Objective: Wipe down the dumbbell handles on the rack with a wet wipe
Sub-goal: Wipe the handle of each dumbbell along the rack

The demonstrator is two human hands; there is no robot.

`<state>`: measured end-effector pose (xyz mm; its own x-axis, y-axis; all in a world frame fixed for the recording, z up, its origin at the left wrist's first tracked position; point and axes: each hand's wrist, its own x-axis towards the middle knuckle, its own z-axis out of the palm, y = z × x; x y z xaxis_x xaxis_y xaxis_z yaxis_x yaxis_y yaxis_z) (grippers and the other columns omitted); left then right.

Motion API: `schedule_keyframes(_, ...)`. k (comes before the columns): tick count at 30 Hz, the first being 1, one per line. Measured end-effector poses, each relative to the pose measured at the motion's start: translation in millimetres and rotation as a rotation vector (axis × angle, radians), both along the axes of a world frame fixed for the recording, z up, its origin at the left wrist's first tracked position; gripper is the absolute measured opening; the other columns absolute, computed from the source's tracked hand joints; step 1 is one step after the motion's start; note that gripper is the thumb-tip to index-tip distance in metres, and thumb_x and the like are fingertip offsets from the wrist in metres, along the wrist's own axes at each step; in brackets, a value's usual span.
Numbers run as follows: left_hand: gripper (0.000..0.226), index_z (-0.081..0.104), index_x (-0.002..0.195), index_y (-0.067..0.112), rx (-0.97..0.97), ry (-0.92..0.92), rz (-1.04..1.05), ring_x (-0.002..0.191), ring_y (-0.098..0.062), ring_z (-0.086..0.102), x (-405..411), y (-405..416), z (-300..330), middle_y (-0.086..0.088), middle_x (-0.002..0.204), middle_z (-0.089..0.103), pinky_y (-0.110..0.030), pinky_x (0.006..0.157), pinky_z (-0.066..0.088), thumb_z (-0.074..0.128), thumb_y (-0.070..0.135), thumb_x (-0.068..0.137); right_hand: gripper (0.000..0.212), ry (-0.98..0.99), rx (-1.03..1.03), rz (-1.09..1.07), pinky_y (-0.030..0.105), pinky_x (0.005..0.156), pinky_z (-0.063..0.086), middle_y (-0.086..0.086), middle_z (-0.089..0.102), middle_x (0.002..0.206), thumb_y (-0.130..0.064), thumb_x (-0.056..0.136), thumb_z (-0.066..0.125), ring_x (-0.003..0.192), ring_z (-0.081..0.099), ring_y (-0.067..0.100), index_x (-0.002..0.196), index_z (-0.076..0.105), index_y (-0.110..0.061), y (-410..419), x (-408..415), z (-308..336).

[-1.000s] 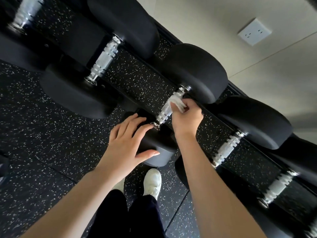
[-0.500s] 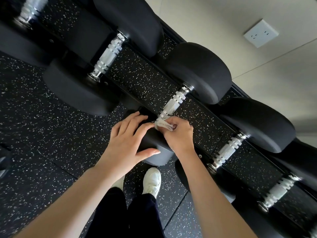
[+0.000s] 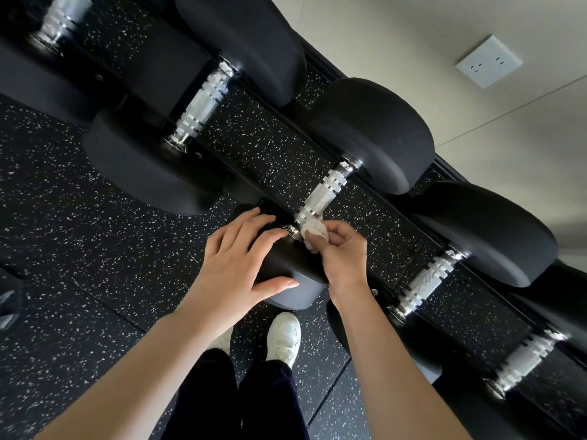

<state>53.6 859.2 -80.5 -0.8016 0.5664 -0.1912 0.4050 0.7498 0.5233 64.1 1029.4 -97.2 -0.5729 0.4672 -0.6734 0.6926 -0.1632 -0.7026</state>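
Right hand: the right hand (image 3: 341, 249) pinches a crumpled white wet wipe (image 3: 313, 231) between thumb and curled fingers.
Wet wipe: bunched into a small wad, pressed against the near end of the knurled chrome dumbbell handle (image 3: 324, 195), just beside the near black rubber dumbbell head (image 3: 293, 271).
Left hand: the left hand (image 3: 236, 265) lies flat on top of the near dumbbell head, fingers straight and slightly spread, thumb stretched along the head's front edge.
Dumbbell in work: set at a slant on the black metal dumbbell rack (image 3: 263, 173); its far black rubber head (image 3: 374, 131) sits toward the wall.
Neighbouring handles: a second chrome handle (image 3: 203, 106) lies to the left, a third (image 3: 428, 282) and a fourth (image 3: 524, 360) to the right, each between black heads and well apart from both hands.
Floor: black rubber flooring with white speckles (image 3: 79, 249).
Person: dark trousers (image 3: 241, 398) and a white shoe (image 3: 284, 336) below the hands.
Wall: beige wall (image 3: 413, 36) carrying a white socket plate (image 3: 489, 61).
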Motion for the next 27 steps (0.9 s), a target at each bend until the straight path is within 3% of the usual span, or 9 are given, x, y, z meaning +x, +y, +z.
schedule_keyframes(6,0.063,0.049,0.130,0.026,0.012,-0.004,0.003,0.141,-0.015,0.024,0.5,1.0,-0.4,0.006,0.141,0.041,-0.038,0.108,0.019,0.042,0.065,0.080,0.024,0.102,0.029,-0.203,0.016,0.062,0.049,-0.004,0.070,0.075,0.003,0.078,0.070,0.066,0.065,0.007,0.079,0.063,-0.020,6.1,-14.5,4.9)
schedule_keyframes(10,0.062,0.049,0.129,0.027,0.019,0.005,0.008,0.141,-0.015,0.026,1.2,0.2,-0.8,0.005,0.141,0.042,-0.039,0.108,0.022,0.043,0.065,0.080,0.021,0.152,0.016,-0.287,0.010,0.062,0.048,-0.005,0.069,0.078,0.002,0.080,0.069,0.067,0.066,0.001,0.082,0.063,-0.018,10.6,-22.0,8.7)
schedule_keyframes(15,0.063,0.049,0.130,0.026,0.021,0.000,0.005,0.141,-0.014,0.024,1.3,0.1,-0.5,0.005,0.141,0.041,-0.037,0.108,0.020,0.042,0.065,0.080,0.013,0.228,0.038,-0.456,0.012,0.067,0.053,-0.004,0.066,0.081,0.001,0.082,0.066,0.072,0.064,0.004,0.086,0.063,-0.010,16.0,-42.8,11.7)
schedule_keyframes(20,0.063,0.049,0.129,0.027,0.033,-0.005,0.020,0.141,-0.014,0.024,2.3,0.9,-0.4,0.005,0.141,0.041,-0.036,0.108,0.018,0.042,0.065,0.080,0.015,0.290,-0.067,-0.599,0.025,0.079,0.052,0.002,0.065,0.083,0.004,0.083,0.064,0.078,0.064,0.013,0.081,0.060,-0.010,21.1,-63.8,9.9)
schedule_keyframes(27,0.061,0.049,0.128,0.027,0.052,-0.010,0.032,0.141,-0.013,0.023,2.8,1.1,-1.2,0.007,0.141,0.041,-0.035,0.107,0.017,0.044,0.064,0.080,0.012,0.350,-0.255,-0.535,0.031,0.086,0.051,0.003,0.062,0.089,-0.010,0.087,0.064,0.083,0.061,0.013,0.095,0.055,-0.007,22.8,-56.8,7.2)
